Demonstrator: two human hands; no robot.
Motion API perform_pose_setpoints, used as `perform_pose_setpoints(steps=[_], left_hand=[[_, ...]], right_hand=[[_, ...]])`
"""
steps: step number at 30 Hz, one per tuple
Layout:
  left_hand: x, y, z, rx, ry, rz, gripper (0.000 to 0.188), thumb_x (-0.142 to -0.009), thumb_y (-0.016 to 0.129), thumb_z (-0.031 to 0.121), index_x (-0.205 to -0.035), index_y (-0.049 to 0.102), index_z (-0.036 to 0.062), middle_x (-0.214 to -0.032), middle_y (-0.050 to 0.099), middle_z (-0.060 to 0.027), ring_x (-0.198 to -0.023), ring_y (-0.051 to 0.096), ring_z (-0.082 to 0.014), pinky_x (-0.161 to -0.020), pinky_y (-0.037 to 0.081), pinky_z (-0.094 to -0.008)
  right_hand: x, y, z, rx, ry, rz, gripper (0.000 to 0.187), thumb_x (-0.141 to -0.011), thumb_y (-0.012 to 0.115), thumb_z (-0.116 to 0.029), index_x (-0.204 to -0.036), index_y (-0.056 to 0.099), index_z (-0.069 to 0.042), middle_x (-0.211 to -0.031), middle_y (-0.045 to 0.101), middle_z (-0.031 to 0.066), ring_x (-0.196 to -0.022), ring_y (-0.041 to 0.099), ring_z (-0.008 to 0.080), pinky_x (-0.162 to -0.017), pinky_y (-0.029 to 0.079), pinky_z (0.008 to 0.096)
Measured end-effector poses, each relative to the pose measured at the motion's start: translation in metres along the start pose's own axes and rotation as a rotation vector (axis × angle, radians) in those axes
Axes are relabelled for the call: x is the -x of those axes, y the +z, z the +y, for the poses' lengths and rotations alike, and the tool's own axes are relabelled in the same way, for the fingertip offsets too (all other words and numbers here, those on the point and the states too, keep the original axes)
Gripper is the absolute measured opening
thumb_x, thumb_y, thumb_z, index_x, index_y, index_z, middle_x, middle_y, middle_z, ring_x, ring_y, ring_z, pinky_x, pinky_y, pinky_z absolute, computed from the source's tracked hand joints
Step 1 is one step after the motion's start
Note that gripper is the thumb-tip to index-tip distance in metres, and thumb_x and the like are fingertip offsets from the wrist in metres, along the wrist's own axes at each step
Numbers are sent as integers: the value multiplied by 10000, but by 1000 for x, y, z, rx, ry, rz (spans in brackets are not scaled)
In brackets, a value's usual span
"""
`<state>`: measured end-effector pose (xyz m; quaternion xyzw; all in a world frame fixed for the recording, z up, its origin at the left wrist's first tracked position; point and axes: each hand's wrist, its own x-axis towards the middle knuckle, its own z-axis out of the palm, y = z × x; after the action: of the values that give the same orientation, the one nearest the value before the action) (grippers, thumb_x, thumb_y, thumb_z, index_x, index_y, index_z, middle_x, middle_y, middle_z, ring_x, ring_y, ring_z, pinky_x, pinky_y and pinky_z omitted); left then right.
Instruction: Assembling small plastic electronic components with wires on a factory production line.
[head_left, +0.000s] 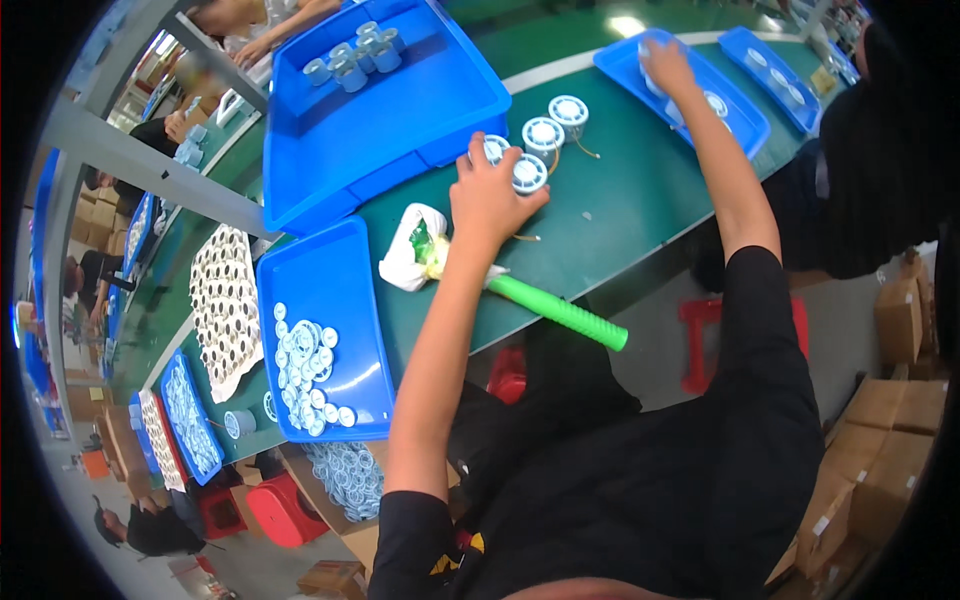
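My left hand (488, 198) curls its fingers and thumb around a light-blue round housing (529, 174) with a slotted top. Another such housing (494, 149) stands against its fingertips. Just beyond, two more housings, one (543, 135) and another (569, 111), stand upright with thin wires trailing on the green table. Over at the far right, my right hand (668, 68) is in a blue tray (745, 133), fingers closed at a pale round piece, partly hidden and blurred. A pale round cap (716, 104) lies in that tray. Beside my left wrist lies a hammer-like tool with a green ribbed handle (560, 312) and a wrapped white head (405, 262).
A large blue bin (345, 160) holds several housings at the far left. Nearer, a blue tray (350, 340) contains pale caps and rings, beside a perforated cream sheet (224, 310). Another blue tray (768, 80) is at far right. Other people work across the line.
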<state>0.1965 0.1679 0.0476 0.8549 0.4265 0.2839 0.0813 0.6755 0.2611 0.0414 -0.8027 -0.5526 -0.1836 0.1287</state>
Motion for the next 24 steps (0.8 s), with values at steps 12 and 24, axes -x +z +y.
perform_pose_setpoints(steps=[12,24], left_hand=[[7,-22,-22,-54,-74,-79,666,-708,889,550,-1243,717,194,-1529,421,-273,-1242,589,-487,-870,598,-543],[14,-33,-18,-133,-122,-97,629,-757,869,522,-1251,700,171,-1524,425,-270,-1084,669,-494,-798,606,-525]], right_hand=[[135,-64,-218,-453,-740,-94,674,-822,821,-548,-1338,666,-143,-1543,480,225,-1433,437,444,-1142,437,526],[111,-88,-158,-492,-363,280,647,-762,868,-524,-1169,727,-42,-1321,593,204,-1231,536,408,-1068,454,498]])
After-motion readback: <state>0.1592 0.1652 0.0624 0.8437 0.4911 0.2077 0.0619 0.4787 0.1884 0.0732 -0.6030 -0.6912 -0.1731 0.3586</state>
